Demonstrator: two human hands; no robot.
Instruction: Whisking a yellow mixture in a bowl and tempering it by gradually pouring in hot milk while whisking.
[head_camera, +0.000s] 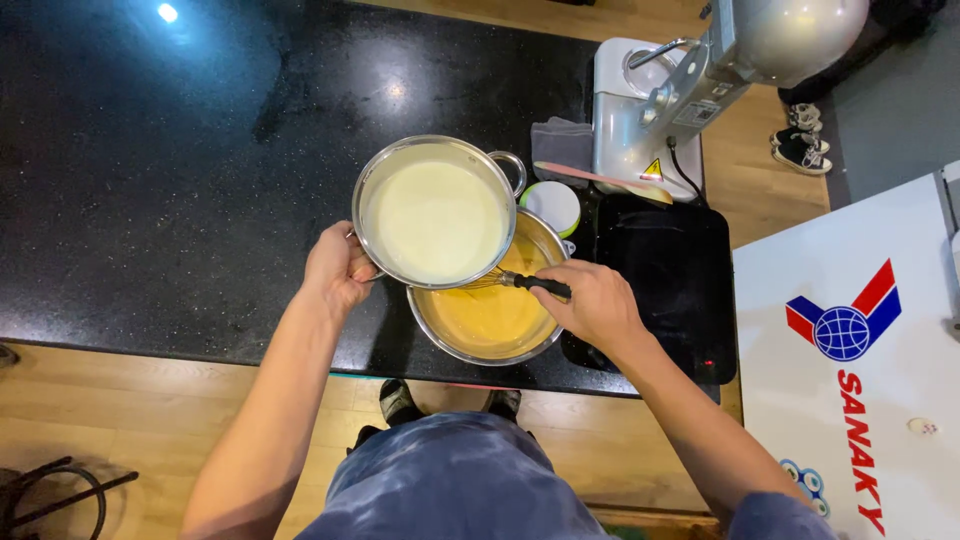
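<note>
Gripping the side handle of a steel pot, the left hand is curled shut around it and holds the pot tilted over the rim of the steel bowl; the pot holds pale cream-coloured liquid, seemingly near full, so by the look of it little has gone across yet; the right hand is closed around the black handle of a whisk, whose wires reach into the bowl under the pot's edge; the bowl holds a smooth yellow-orange mixture, evenly coloured, with no white streaks that can be made out; most of the combining appears left to do.

Surface and room, placed from the bowl: black speckled countertop beneath and to its left; black flat cooktop touching its right side; small white round container just behind it; grey stand mixer further behind and to the right, a pale spatula lying at its base; white cabinet well to the right; wooden floor in front of the counter; dark shoes on the floor beyond the mixer.
</note>
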